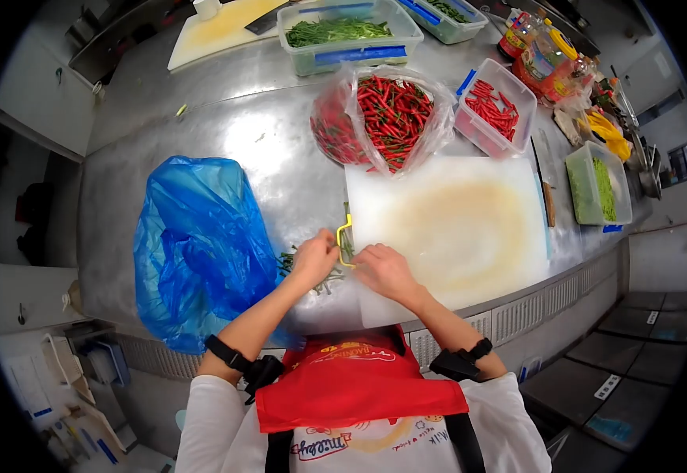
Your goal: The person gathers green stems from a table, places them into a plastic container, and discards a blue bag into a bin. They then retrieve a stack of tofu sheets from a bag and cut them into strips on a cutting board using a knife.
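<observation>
A thin, bent bright-yellow strip [339, 240] lies between my hands at the cutting board's left edge, with some green stalks beside it. Fingers curled, my left hand [314, 258] is up against the strip's left side; what its fingertips pinch is hidden. My right hand [384, 272] rests over the board's left edge, its fingertips closed at the strip's lower end. Short green stems [328, 281] are scattered under and around my left hand. The white cutting board [470, 229], stained yellowish in the middle, extends to the right.
A large blue plastic bag [201, 244] sits at left. Behind the board are an open bag of red chilies [395, 118] and a tub of chilies [493, 114]. Tubs of greens [343, 31] [602, 185], bottles [545, 59] and a knife [268, 20] stand or lie farther out.
</observation>
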A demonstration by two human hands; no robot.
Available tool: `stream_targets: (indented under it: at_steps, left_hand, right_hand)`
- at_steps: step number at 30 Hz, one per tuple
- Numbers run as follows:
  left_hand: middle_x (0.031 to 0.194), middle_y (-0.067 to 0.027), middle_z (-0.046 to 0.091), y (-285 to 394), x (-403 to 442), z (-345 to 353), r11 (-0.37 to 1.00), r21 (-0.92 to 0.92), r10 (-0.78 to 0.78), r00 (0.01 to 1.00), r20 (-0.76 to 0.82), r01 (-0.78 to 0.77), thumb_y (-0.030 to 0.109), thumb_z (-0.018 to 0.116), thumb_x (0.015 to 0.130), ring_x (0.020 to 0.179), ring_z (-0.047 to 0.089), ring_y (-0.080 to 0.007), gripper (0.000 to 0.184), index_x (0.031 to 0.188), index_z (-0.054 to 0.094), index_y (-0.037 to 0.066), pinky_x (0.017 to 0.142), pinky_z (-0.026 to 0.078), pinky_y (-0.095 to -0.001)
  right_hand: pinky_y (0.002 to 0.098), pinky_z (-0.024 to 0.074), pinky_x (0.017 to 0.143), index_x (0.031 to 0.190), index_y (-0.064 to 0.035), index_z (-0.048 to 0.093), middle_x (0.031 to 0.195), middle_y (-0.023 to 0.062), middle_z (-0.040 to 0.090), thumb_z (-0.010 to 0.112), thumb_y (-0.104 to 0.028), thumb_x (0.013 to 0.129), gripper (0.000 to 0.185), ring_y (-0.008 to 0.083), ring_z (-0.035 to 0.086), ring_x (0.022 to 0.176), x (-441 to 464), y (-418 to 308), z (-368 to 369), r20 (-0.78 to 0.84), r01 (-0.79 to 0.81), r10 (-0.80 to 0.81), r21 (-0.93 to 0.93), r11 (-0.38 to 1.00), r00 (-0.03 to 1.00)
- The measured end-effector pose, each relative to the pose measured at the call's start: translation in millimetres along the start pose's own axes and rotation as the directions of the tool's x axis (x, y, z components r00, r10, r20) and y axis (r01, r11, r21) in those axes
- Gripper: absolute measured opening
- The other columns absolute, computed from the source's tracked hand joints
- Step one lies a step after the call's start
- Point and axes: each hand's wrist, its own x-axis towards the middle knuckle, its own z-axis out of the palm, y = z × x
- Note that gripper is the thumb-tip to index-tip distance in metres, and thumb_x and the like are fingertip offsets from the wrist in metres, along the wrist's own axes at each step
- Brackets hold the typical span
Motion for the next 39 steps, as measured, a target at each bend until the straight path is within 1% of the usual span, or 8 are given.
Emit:
stream_targets:
  at_steps: [2,4,19,28,32,35,38,39]
  left_hand:
    - [0.081,-0.0208,0.065,7,6,4,0.991,0.126,-0.065,0.990,0.122,0.050,0.016,0.059,0.078,0.077,0.062,-0.0420,0.027,0.098,0.051,0.000,0.070,0.050,-0.0476]
    - [0.083,-0.0257,0.064,19,10,4,0.982,0.164,-0.111,0.989,0.093,0.094,0.014,0.059,0.077,0.082,0.062,-0.0432,0.029,0.097,0.050,-0.004,0.073,0.050,-0.0489]
    - [0.091,-0.0265,0.064,27,32,12,0.946,0.172,-0.290,0.954,0.080,0.273,0.014,0.066,0.067,0.091,0.062,-0.0421,0.041,0.101,0.051,-0.005,0.081,0.049,-0.0483]
    - [0.083,-0.0232,0.062,14,34,26,0.954,-0.131,-0.278,0.959,-0.057,0.268,0.013,0.063,0.064,0.082,0.061,-0.0385,0.027,0.084,0.052,-0.002,0.074,0.050,-0.0426]
    - [0.079,-0.0215,0.061,15,33,14,0.915,-0.271,-0.284,0.955,0.089,0.298,0.012,0.061,0.068,0.076,0.062,-0.0326,0.022,0.082,0.050,-0.002,0.066,0.050,-0.0392]
    - [0.080,-0.0176,0.061,28,34,-14,0.774,-0.401,-0.372,0.865,0.337,0.489,0.010,0.057,0.073,0.080,0.061,-0.0317,0.019,0.089,0.053,0.000,0.069,0.050,-0.0403]
    - [0.089,-0.0136,0.062,-16,52,-11,0.996,-0.010,0.089,0.996,-0.028,-0.089,0.011,0.054,0.076,0.087,0.059,-0.0320,0.023,0.098,0.056,0.003,0.075,0.049,-0.0450]
    - [0.112,-0.0119,0.058,-22,52,-9,0.979,0.031,0.205,0.976,-0.075,-0.203,0.016,0.056,0.080,0.110,0.052,-0.0336,0.031,0.110,0.058,0.009,0.089,0.043,-0.0529]
  right_hand:
    - [0.0357,0.0459,0.071,0.083,-0.0104,0.060,0.084,0.0055,0.055,0.071,-0.015,0.067,0.020,0.0215,0.057,0.082,5,-2,18,0.022,-0.012,0.016,-0.168,0.986,1.000]
    - [0.0354,0.0449,0.070,0.083,-0.0093,0.059,0.083,0.0053,0.054,0.071,-0.014,0.067,0.021,0.0221,0.056,0.081,7,-4,28,0.032,-0.012,0.021,-0.254,0.967,0.999]
    - [0.0362,0.0368,0.069,0.082,-0.0062,0.057,0.077,0.0058,0.053,0.067,-0.012,0.070,0.017,0.0219,0.055,0.075,3,-8,49,-0.056,-0.080,0.067,-0.297,0.952,0.996]
    - [0.0366,0.0360,0.069,0.083,-0.0096,0.059,0.077,0.0049,0.054,0.069,-0.014,0.071,0.016,0.0214,0.056,0.073,4,-24,33,-0.070,-0.126,0.109,-0.331,0.935,0.992]
    - [0.0363,0.0363,0.068,0.075,-0.0110,0.060,0.073,0.0035,0.056,0.069,-0.017,0.072,0.012,0.0201,0.058,0.070,11,-32,26,-0.036,-0.146,0.142,-0.355,0.923,0.989]
    - [0.0357,0.0367,0.066,0.067,-0.0118,0.060,0.070,0.0024,0.056,0.068,-0.019,0.071,0.012,0.0191,0.059,0.067,15,-26,33,-0.079,-0.150,0.129,-0.369,0.917,0.988]
    - [0.0357,0.0359,0.067,0.069,-0.0120,0.060,0.070,0.0024,0.056,0.068,-0.020,0.072,0.012,0.0191,0.058,0.068,11,-31,28,-0.085,-0.131,0.109,-0.326,0.936,0.990]
    - [0.0357,0.0357,0.068,0.071,-0.0123,0.060,0.071,0.0024,0.055,0.068,-0.020,0.073,0.012,0.0192,0.058,0.069,10,-31,25,-0.074,-0.119,0.101,-0.321,0.939,0.992]
